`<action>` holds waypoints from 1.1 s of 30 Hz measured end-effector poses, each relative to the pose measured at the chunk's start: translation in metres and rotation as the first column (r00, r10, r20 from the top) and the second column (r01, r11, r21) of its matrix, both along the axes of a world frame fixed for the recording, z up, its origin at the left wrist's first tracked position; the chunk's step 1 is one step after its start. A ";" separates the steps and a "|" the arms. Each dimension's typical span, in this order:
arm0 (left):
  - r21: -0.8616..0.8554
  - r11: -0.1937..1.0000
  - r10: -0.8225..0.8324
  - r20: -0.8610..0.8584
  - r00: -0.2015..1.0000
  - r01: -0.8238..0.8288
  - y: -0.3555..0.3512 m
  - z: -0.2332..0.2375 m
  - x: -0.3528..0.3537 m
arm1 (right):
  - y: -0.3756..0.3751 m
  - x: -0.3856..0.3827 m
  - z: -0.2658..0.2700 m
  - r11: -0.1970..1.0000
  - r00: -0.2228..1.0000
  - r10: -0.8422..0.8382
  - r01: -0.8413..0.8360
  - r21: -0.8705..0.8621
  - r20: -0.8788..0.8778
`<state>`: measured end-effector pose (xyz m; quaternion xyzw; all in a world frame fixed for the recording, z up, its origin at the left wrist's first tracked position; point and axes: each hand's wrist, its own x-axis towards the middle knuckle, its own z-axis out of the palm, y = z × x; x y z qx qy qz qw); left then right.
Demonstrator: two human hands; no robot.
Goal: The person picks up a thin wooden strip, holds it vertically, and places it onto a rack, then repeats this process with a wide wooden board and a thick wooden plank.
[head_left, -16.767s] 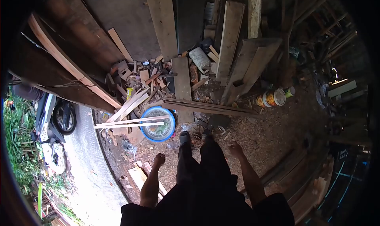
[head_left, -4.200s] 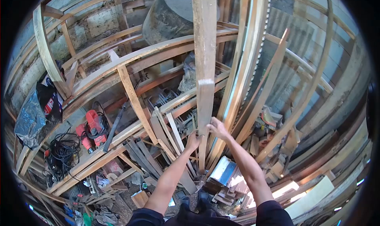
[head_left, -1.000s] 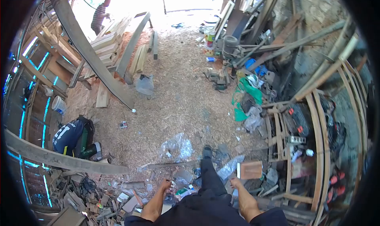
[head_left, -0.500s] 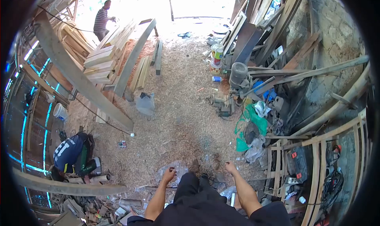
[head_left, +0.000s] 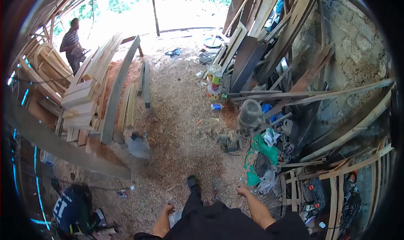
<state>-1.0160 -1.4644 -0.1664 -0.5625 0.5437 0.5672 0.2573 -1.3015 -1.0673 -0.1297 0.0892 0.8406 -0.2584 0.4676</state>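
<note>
My left hand [head_left: 169,208] hangs low beside my body, its fingers loosely curled, and nothing shows in it. On the other side, my right hand [head_left: 242,191] is held out in front, also curled and with nothing visible in it. Neither hand touches any object. Between them a dark shoe [head_left: 192,181] of mine is set forward on the floor [head_left: 181,130], which is strewn with wood shavings. The thing nearest to my right hand is a pile with a green plastic sheet [head_left: 266,149] and a whitish plastic bag [head_left: 267,182].
Stacked timber [head_left: 80,107] and a long plank [head_left: 122,92] line the left, near a standing person [head_left: 72,46]. A plastic bag [head_left: 138,147] lies on the floor. On the right are a motor-like machine [head_left: 229,140], paint cans [head_left: 214,81], leaning boards [head_left: 248,63] and a slatted wooden frame [head_left: 332,202].
I have stepped forward, one shoe now showing ahead. The machine, bag and timber sit lower in view and my view has turned slightly right. Both hands sit lower and remain curled.
</note>
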 end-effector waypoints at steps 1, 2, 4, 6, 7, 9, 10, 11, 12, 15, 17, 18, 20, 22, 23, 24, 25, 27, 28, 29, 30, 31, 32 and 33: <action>-0.011 0.999 0.040 -0.094 0.995 -0.041 -0.018 0.004 -0.039 | -0.017 -0.019 0.009 0.996 0.996 -0.082 0.083 -0.029 0.025; -0.045 0.999 0.003 -0.151 0.989 -0.010 -0.033 0.020 -0.080 | -0.035 -0.040 0.015 0.995 0.996 -0.091 0.091 -0.037 0.011; -0.140 0.989 -0.078 -0.279 0.957 0.040 -0.062 0.049 -0.149 | -0.061 -0.066 0.019 0.983 0.985 -0.162 0.155 -0.099 -0.064; -0.201 0.977 -0.144 -0.382 0.913 0.070 -0.090 0.055 -0.206 | -0.087 -0.085 0.022 0.974 0.973 -0.208 0.196 -0.113 -0.105; -0.204 0.975 -0.164 -0.414 0.895 0.084 -0.102 0.056 -0.229 | -0.104 -0.099 0.029 0.967 0.960 -0.239 0.221 -0.129 -0.149; -0.192 0.978 -0.162 -0.462 0.872 0.080 -0.122 0.059 -0.275 | -0.128 -0.129 0.039 0.976 0.973 -0.204 0.194 -0.096 -0.109; -0.173 0.982 -0.150 -0.505 0.850 0.070 -0.131 0.060 -0.296 | -0.137 -0.143 0.038 0.985 0.981 -0.161 0.153 -0.073 -0.109; -0.177 0.981 -0.158 -0.505 0.849 0.077 -0.140 0.061 -0.312 | -0.146 -0.154 0.036 0.992 0.987 -0.120 0.115 -0.049 -0.103; -0.101 0.994 -0.096 -0.497 0.862 0.052 -0.145 0.077 -0.329 | -0.152 -0.166 0.027 0.991 0.987 -0.128 0.123 -0.051 -0.099; 0.019 0.999 -0.037 -0.457 0.889 0.051 -0.170 0.085 -0.364 | -0.156 -0.196 -0.021 1.000 0.969 0.001 0.002 0.012 -0.247; 0.049 0.996 -0.040 -0.447 0.894 0.068 -0.197 0.081 -0.395 | -0.168 -0.227 -0.050 0.999 0.979 -0.052 0.050 -0.013 -0.199; 0.044 0.995 -0.065 -0.387 0.920 0.089 -0.210 0.075 -0.407 | -0.179 -0.246 -0.049 0.998 0.979 -0.056 0.054 -0.020 -0.198; 0.037 0.994 -0.088 -0.313 0.946 0.105 -0.234 0.067 -0.421 | -0.197 -0.276 -0.045 0.976 0.977 -0.212 0.212 -0.047 -0.006; -0.001 0.999 -0.033 -0.302 0.953 0.035 -0.262 0.057 -0.442 | -0.216 -0.311 -0.061 0.982 0.983 -0.182 0.179 -0.065 -0.037; -0.004 1.000 -0.027 -0.306 0.951 0.027 -0.272 0.054 -0.452 | -0.221 -0.330 -0.076 0.986 0.985 -0.156 0.151 -0.073 -0.071; -0.024 1.000 -0.025 -0.262 0.965 0.020 -0.280 0.052 -0.455 | -0.220 -0.346 -0.107 0.985 0.975 0.100 -0.125 -0.117 -0.198; -0.044 0.999 -0.027 -0.213 0.977 0.018 -0.287 0.058 -0.464 | -0.237 -0.359 -0.082 0.985 0.976 0.101 -0.125 -0.119 -0.191; -0.065 0.995 -0.080 -0.185 0.979 0.069 -0.298 0.069 -0.492 | -0.274 -0.404 -0.038 0.927 0.952 -0.303 0.283 -0.247 -0.049; -0.085 0.989 -0.133 -0.154 0.979 0.121 -0.304 0.076 -0.507 | -0.286 -0.431 -0.040 0.928 0.953 -0.299 0.278 -0.248 -0.050; -0.081 0.990 -0.129 -0.145 0.981 0.118 -0.311 0.074 -0.518 | -0.298 -0.450 -0.044 0.945 0.958 -0.252 0.213 -0.249 -0.138; -0.097 0.993 -0.090 -0.218 0.972 0.070 -0.319 0.069 -0.529 | -0.306 -0.462 -0.052 0.959 0.953 -0.204 0.150 -0.241 -0.222; -0.111 0.994 -0.055 -0.296 0.954 0.023 -0.326 0.066 -0.541 | -0.314 -0.475 -0.060 0.960 0.955 -0.206 0.154 -0.233 -0.215; -0.105 0.994 -0.059 -0.294 0.954 0.029 -0.334 0.064 -0.552 | -0.323 -0.492 -0.067 0.965 0.963 -0.156 0.101 -0.240 -0.222; -0.103 0.994 -0.075 -0.279 0.957 0.048 -0.342 0.065 -0.565 | -0.331 -0.507 -0.063 0.968 0.967 -0.106 0.047 -0.247 -0.231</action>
